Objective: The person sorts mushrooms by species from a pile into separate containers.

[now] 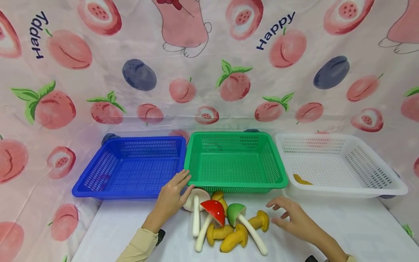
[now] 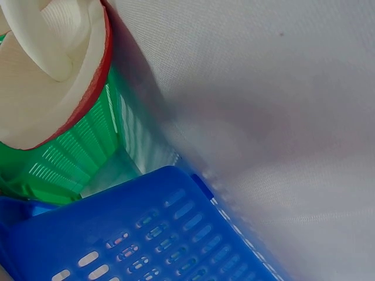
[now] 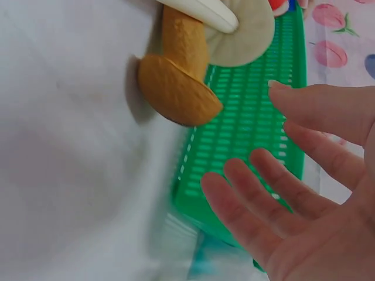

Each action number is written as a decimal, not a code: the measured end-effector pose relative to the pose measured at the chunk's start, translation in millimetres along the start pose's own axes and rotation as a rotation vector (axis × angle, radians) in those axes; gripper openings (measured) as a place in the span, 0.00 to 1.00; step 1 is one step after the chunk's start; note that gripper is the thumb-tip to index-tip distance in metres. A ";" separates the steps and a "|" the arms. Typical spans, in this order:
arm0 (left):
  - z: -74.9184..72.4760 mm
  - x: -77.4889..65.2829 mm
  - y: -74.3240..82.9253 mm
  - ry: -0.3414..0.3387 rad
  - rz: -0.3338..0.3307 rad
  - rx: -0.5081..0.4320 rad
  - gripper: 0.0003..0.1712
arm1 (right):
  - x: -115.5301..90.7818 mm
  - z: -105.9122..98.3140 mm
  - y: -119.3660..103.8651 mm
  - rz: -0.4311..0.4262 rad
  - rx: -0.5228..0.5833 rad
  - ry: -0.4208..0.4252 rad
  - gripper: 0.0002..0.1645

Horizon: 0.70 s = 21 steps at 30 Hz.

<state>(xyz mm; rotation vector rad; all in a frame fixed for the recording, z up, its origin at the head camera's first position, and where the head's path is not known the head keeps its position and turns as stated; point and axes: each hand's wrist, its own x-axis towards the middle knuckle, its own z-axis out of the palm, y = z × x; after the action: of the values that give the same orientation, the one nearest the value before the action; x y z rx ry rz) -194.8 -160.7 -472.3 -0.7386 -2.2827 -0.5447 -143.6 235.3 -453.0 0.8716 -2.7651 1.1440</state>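
Partly concealed, a cream-gilled mushroom (image 1: 196, 218) lies at the left end of the group on the white table (image 1: 114, 229), its cap covered in part by the left hand (image 1: 171, 196). The rear brown mushroom (image 1: 219, 197) is half hidden behind the red mushroom (image 1: 213, 210), and the near rim of the white basket (image 1: 347, 192) hides part of the brown piece (image 1: 302, 179) inside it. Cut off by the bottom edge are the left sleeve (image 1: 139, 245) and the right forearm's black band (image 1: 311, 258). The left wrist view scarcely shows its hand, and the cap there is cropped at the upper left.

Left hand: palm down, fingers extended toward the near left corner of the green basket (image 1: 237, 184), grasping nothing; contact with cap or rim cannot be told. Right hand (image 1: 294, 220): beside the group, fingers spread and gently bent, thumb apart, empty; a gap separates it from the rightmost brown mushroom (image 1: 260, 220).

Count: three baskets, namely white, green and blue (image 1: 131, 196); seven mushrooms on the table, namely one cream-gilled, one red, one green mushroom (image 1: 235, 214) and four brown; one brown piece in the white basket.
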 end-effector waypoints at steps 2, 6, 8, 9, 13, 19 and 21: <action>-0.2 0.0 -0.2 0.005 0.003 0.000 0.21 | -0.3 4.6 0.9 -0.011 0.006 0.004 0.23; 1.1 -0.7 -1.5 0.009 0.010 0.008 0.22 | -0.8 13.8 1.9 -0.008 0.029 0.005 0.25; 1.9 -0.6 -1.7 0.009 0.010 0.010 0.22 | -1.0 18.1 2.8 0.017 0.038 0.000 0.26; 2.1 -0.5 -1.8 0.010 0.011 0.010 0.22 | -0.8 20.2 3.3 0.033 0.042 -0.004 0.27; 1.6 -0.1 -1.4 0.007 0.004 0.009 0.22 | 0.8 31.7 7.4 0.067 0.048 -0.010 0.30; 1.8 -1.1 -2.0 0.001 -0.002 0.017 0.22 | 1.9 50.9 12.9 0.088 0.049 0.014 0.27; 2.6 -1.4 -2.3 0.005 0.002 0.016 0.22 | 2.8 53.4 13.6 0.125 0.050 0.028 0.25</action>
<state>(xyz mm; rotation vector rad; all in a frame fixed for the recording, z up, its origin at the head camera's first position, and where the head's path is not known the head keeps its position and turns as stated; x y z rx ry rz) -196.6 -161.5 -475.5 -0.7302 -2.2788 -0.5262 -143.0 206.6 -500.1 0.6894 -2.8147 1.2392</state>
